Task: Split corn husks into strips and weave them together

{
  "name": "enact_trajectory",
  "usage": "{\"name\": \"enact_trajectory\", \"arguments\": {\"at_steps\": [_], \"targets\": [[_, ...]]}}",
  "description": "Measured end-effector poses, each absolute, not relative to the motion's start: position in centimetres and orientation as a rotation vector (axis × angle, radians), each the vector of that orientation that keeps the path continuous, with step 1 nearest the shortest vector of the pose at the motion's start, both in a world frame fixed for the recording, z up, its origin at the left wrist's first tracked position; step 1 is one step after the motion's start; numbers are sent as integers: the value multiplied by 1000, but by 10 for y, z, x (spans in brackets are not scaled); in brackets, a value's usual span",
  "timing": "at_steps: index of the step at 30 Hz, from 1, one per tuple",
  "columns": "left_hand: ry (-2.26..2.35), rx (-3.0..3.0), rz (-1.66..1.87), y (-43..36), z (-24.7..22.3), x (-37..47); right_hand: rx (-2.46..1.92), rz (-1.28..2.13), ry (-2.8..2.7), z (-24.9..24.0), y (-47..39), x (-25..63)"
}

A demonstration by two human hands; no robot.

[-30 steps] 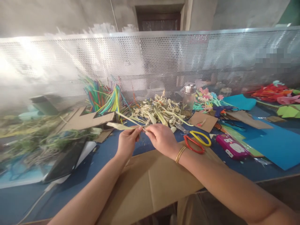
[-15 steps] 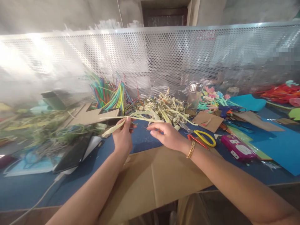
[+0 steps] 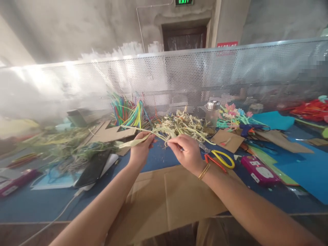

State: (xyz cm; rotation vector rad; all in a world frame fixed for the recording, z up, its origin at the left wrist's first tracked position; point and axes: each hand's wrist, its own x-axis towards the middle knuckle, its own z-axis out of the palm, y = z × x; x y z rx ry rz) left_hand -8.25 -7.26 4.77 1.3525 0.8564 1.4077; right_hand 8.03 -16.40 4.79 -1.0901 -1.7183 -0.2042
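Note:
My left hand (image 3: pixel 139 153) is closed around pale green corn husk strips (image 3: pixel 134 142), one broad and one thin, which stick out to the left. Level with it, my right hand (image 3: pixel 189 153) pinches the right end of the husk between thumb and forefinger. A gold bracelet circles the right wrist. Behind both hands lies a heap of curled corn husk pieces (image 3: pixel 182 120). Scissors (image 3: pixel 223 158) with yellow and red handles rest just right of my right hand. Under my forearms is a brown cardboard sheet (image 3: pixel 153 201).
Coloured pipe cleaners (image 3: pixel 126 111) stand behind, left of a lidded glass bottle (image 3: pixel 212 114). At right are a purple box (image 3: pixel 260 170), a blue glue gun (image 3: pixel 249 129) and blue sheets (image 3: pixel 307 167). A phone (image 3: pixel 93 169) and green fibres lie left. A perforated metal screen (image 3: pixel 184 75) backs the table.
My right hand has gone from loosely curled beside the strip to pinching its end. The strip now slopes down to the right. The view has tilted upward a little.

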Motion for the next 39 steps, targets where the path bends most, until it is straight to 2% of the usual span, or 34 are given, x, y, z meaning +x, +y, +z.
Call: {"name": "enact_trajectory", "arguments": {"at_steps": [4,9,14,23,30,34,39], "targets": [[794,1459,1158,-84,51,-71,-1203,-411,-1669,47,-149,95],[770,1252,1000,-78,56,-72,-1329,-404,-1765,34,-135,102],[788,754,1225,-44,67,-85,-1383,-377,-1775,26,-130,103],[777,433,1417,-5,61,-98,-1428,-381,-1796,17,-129,100],[639,356,1481,28,107,-134,-1432,-362,-1878,6,-126,87],[553,444,1508,12,118,-127,-1409,-377,-1869,5,-124,85],[516,753,1237,-43,87,-81,-1423,-465,-1693,9,-120,106]]}}
